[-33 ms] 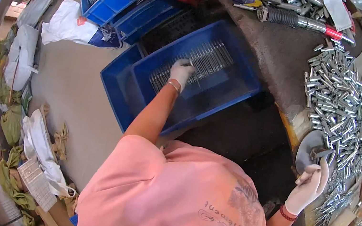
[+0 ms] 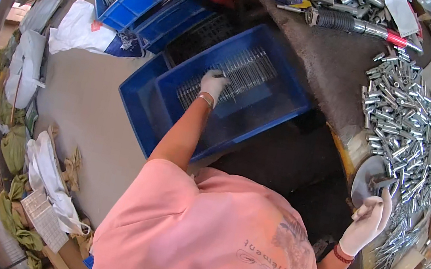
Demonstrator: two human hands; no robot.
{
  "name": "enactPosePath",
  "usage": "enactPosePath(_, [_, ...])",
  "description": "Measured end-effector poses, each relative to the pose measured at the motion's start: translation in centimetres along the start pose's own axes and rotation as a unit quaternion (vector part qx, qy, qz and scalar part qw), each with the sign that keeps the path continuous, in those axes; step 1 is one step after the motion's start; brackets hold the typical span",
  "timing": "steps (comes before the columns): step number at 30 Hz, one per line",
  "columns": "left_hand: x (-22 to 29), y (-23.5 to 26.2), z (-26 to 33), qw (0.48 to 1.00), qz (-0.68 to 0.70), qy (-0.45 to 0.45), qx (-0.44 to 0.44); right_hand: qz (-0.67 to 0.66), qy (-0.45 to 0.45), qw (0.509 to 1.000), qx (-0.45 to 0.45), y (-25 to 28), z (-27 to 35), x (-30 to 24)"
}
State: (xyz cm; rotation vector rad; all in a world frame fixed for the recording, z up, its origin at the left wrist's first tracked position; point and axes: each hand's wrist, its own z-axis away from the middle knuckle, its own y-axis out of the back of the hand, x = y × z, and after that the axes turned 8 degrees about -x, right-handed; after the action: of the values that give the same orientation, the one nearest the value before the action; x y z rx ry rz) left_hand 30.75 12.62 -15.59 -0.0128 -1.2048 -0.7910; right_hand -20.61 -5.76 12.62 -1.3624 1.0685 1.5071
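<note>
In a white glove, my left hand (image 2: pixel 214 83) reaches into a blue plastic bin (image 2: pixel 282 114). Its bent fingers are closed at a neat row of thin metal rods (image 2: pixel 247 71); what lies between the fingertips is hidden. My right hand (image 2: pixel 365 224), also gloved, is held beside a round metal disc (image 2: pixel 367 181) with a small metal fixture on it. Its index finger stretches toward that fixture while the others bend loosely, and nothing shows in its grasp. A large heap of shiny metal sleeves (image 2: pixel 403 116) lies beyond the disc.
A second blue bin (image 2: pixel 136 94) sits under the first. Farther off, another blue bin (image 2: pixel 128 9) holds more rods. On the bench lie a spring-wrapped tool with a red band (image 2: pixel 361 26) and pointed metal pieces (image 2: pixel 399 236). White sacks (image 2: pixel 81 30) lie on the floor at left.
My left hand has shifted slightly left along the row, and the rod that showed by its fingertips is no longer distinct. My right hand stays in place.
</note>
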Motion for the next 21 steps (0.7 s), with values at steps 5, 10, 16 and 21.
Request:
enactPosePath(5, [-6.1, -0.8, -7.7, 0.996, -0.008, 0.07, 0.057, -0.01, 0.013, 1.0, -0.007, 0.1, 0.1, 0.2])
enactPosePath(10, [-9.1, -0.8, -9.9, 0.979, -0.194, -0.01, 0.059, -0.019, 0.015, 1.0, 0.001, 0.0, 0.2, 0.3])
enactPosePath(16, [-3.6, -1.3, -3.7, 0.968, -0.192, -0.085, 0.134, -0.069, 0.024, 0.997, -0.021, 0.2, 0.4, 0.6])
enactPosePath(21, [15.6, -2.5, 5.2, 0.931, -0.107, -0.279, 0.209, -0.106, 0.017, 0.993, -0.05, -0.1, 0.5, 0.1])
